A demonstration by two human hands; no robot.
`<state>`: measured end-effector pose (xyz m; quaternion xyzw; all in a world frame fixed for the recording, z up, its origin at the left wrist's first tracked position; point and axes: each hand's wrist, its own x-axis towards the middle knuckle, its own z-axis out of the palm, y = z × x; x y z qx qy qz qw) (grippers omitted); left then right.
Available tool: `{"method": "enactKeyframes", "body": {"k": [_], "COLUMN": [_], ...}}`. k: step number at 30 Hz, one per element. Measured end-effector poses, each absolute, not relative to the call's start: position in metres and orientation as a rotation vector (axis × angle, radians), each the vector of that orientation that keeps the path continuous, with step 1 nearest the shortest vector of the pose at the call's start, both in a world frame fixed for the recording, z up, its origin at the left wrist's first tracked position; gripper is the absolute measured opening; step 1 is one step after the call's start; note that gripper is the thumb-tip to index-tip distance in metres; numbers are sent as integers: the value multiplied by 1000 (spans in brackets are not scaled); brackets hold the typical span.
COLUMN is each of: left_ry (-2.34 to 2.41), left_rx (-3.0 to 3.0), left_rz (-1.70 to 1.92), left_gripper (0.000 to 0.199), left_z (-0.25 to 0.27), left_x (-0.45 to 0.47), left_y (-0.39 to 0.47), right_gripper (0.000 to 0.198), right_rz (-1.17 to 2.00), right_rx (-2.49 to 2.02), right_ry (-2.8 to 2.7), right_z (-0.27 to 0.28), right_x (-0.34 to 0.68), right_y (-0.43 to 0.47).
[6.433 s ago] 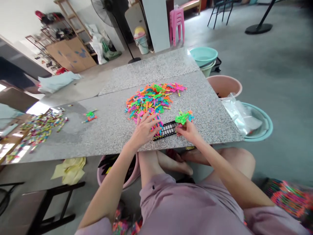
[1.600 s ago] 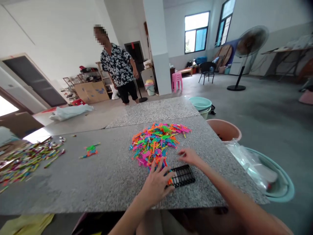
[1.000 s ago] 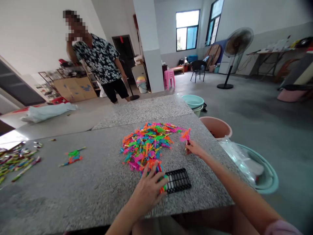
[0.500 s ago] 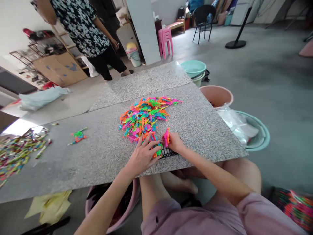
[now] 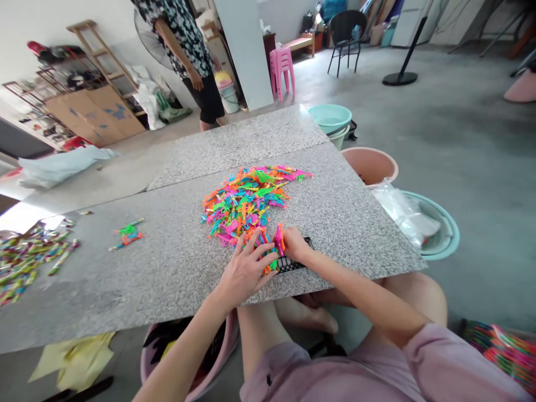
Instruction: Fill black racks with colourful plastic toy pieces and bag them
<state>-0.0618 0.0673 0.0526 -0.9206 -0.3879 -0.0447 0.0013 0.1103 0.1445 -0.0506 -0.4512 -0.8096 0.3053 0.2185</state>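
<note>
My left hand (image 5: 245, 271) lies with spread fingers against a row of small bright plastic pieces (image 5: 271, 261) standing in a black grid tray (image 5: 293, 264). Between the fingertips of my right hand (image 5: 295, 244), a pink plastic piece (image 5: 279, 239) with orange beside it is pinched upright over the tray. Their exact shape is too small to make out. Just beyond my hands spreads a loose heap of plastic pieces (image 5: 247, 201) in pink, orange, green and blue. My left hand partly covers the tray's near left end.
On the granite table (image 5: 180, 279), a small cluster of plastic pieces (image 5: 129, 234) and a pile of shiny wrapped sticks (image 5: 33, 254) lie leftward. Basins (image 5: 371, 162) stand along the right edge. A pink tub (image 5: 146, 357) sits below. A person (image 5: 184, 50) stands beyond the table.
My right hand has moved slightly left with the pink piece, closer to the row under my left hand. The standing person has shifted right and now shows an arm hanging down.
</note>
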Motion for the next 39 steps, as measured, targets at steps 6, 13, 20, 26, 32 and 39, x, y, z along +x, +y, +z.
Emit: {"method": "enactKeyframes", "body": {"k": [6, 13, 20, 26, 32, 39], "left_ry": [-1144, -1157, -1210, -1190, -1184, -1164], "left_rx": [-2889, -2949, -2923, -2937, -2933, -2930], "left_rz": [-169, -82, -29, -90, -191, -156], "left_gripper": [20, 21, 26, 31, 29, 27], "left_z": [55, 63, 59, 53, 46, 53], "left_x": [-59, -59, -61, -67, -65, -62], "left_y": [69, 68, 67, 67, 70, 69], "right_gripper": [19, 11, 33, 23, 29, 31], "right_rz": [719, 730, 496, 440, 293, 319], "right_rx": [-1315, -1228, -1534, -1557, -1643, -1955], "right_ry": [-2378, -2394, -2115, -2221, -2276, -1890], "right_z": [-39, -42, -38, -43, -46, -57], "right_x": [92, 90, 108, 138, 244, 215], "right_y": [148, 149, 213, 207, 204, 190]}}
